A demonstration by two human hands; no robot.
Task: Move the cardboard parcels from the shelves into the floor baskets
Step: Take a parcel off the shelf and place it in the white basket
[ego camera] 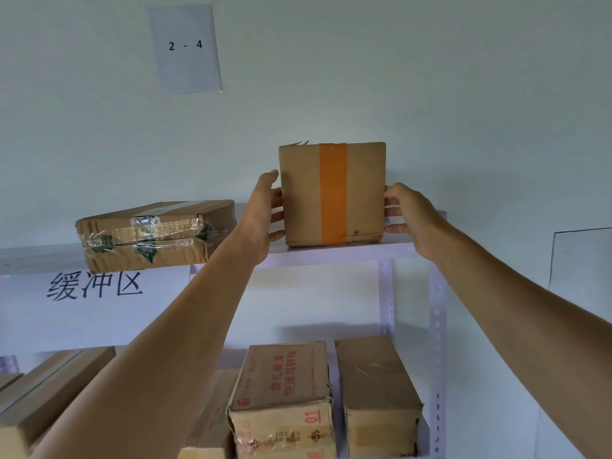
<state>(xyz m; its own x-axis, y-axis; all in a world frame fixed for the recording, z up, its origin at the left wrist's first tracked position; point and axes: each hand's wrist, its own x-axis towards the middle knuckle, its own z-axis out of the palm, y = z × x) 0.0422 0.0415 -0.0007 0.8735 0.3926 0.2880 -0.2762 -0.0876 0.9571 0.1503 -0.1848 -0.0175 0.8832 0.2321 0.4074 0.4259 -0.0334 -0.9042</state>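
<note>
A square cardboard parcel with an orange tape stripe (357, 193) stands upright on the top shelf (331, 251). My left hand (263, 217) lies against its left side, thumb up along the edge and fingertips on the cardboard. My right hand (409, 217) touches its right side with its fingertips. A flat parcel wrapped in clear tape (149, 235) lies on the same shelf to the left, jutting over the front edge. No floor basket is in view.
The shelf below holds a box with red print (284, 392), a plain brown box (374, 389) beside it and more cartons (49, 389) at the left. White perforated uprights (437, 326) frame the right end. A paper sign reading 2 - 4 (185, 48) hangs on the wall.
</note>
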